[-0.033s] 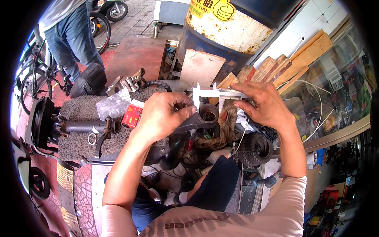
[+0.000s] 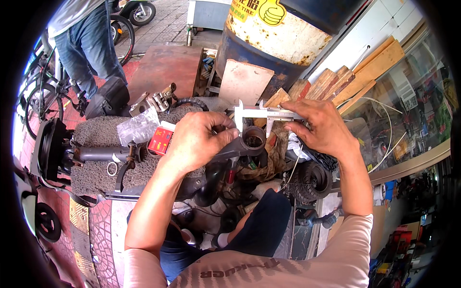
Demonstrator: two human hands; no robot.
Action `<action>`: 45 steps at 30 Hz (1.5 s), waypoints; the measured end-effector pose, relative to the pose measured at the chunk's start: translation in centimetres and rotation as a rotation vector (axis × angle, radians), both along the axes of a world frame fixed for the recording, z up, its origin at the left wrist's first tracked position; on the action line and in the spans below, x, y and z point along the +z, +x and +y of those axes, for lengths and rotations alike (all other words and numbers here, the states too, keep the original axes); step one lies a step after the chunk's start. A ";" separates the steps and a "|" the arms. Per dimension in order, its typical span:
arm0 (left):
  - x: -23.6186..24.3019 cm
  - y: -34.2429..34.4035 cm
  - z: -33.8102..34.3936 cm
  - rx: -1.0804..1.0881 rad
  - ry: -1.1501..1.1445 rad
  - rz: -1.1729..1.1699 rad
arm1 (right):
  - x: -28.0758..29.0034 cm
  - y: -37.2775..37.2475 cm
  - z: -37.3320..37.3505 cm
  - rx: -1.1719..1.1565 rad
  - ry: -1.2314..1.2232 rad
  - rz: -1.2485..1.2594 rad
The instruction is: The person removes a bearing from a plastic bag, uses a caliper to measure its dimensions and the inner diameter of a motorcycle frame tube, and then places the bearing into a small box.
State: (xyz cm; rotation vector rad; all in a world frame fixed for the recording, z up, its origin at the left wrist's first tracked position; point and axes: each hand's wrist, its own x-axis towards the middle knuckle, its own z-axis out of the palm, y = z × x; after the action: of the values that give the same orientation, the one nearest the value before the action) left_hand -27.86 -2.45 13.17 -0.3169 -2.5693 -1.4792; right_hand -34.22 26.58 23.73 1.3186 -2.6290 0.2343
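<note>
A silver vernier caliper (image 2: 261, 113) is held level between my two hands, its jaws spread apart and pointing down. My left hand (image 2: 194, 137) pinches its left jaw between thumb and curled fingers. On the caliper's right end, the fingers and thumb of my right hand (image 2: 319, 125) close around the beam and slider. Just below the jaws sits the round open end of a dark metal tube (image 2: 253, 150), part of a dark scooter frame; I cannot tell whether the jaws touch it. A red box (image 2: 160, 140) lies beside my left wrist.
Left of my hands a grey textured mat (image 2: 91, 175) carries a clear plastic bag (image 2: 138, 126), a white ring (image 2: 112, 168) and a metal clamp part (image 2: 158, 100). A rusty blue drum (image 2: 273, 48), wood planks (image 2: 331, 81) and a small tyre (image 2: 307, 185) surround me. A person (image 2: 89, 50) stands far left.
</note>
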 end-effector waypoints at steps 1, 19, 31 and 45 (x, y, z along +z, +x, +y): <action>0.0 0.0 0.0 -0.001 0.004 -0.003 | 0.1 0.2 -0.1 -0.022 0.006 -0.026; -0.2 -0.2 0.0 -0.028 0.054 -0.016 | -0.6 -0.4 0.2 0.060 -0.098 0.045; -0.2 -0.3 -0.1 -0.034 0.040 -0.009 | -0.2 -0.2 0.1 0.001 -0.071 -0.040; -0.8 -0.6 -0.1 -0.039 0.082 0.007 | -0.3 -0.8 0.2 0.026 -0.053 -0.040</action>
State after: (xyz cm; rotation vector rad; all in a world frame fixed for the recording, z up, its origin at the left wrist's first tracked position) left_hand -28.47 -2.57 12.33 -0.3628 -2.5030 -1.5883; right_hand -35.05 26.79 23.41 1.3456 -2.6200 0.3358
